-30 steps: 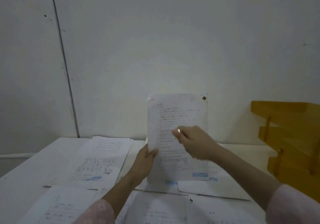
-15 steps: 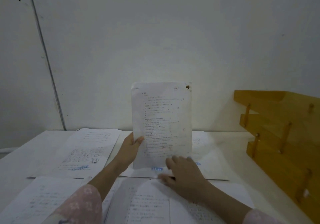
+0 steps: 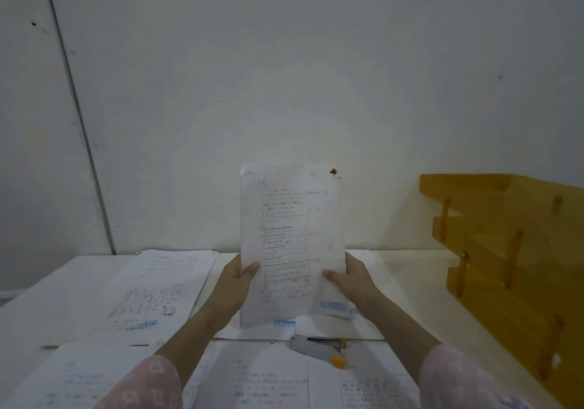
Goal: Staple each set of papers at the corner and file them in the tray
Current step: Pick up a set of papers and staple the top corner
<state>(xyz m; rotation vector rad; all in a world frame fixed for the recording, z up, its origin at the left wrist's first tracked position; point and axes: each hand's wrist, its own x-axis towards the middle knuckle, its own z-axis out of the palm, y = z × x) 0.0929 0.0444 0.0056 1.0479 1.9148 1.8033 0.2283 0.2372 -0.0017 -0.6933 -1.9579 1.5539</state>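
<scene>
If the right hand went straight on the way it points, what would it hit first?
The right hand grips the paper set; beyond it, probably the white wall behind the table, though depth is unclear.

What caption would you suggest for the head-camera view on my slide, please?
Left hand and right hand hold a set of papers upright over the desk, stapler lying beneath, wooden tray at right.

Plain white wall (image 3: 284, 61), dark vertical strip (image 3: 81, 118) left; white table (image 3: 407, 279); dim light.
</scene>
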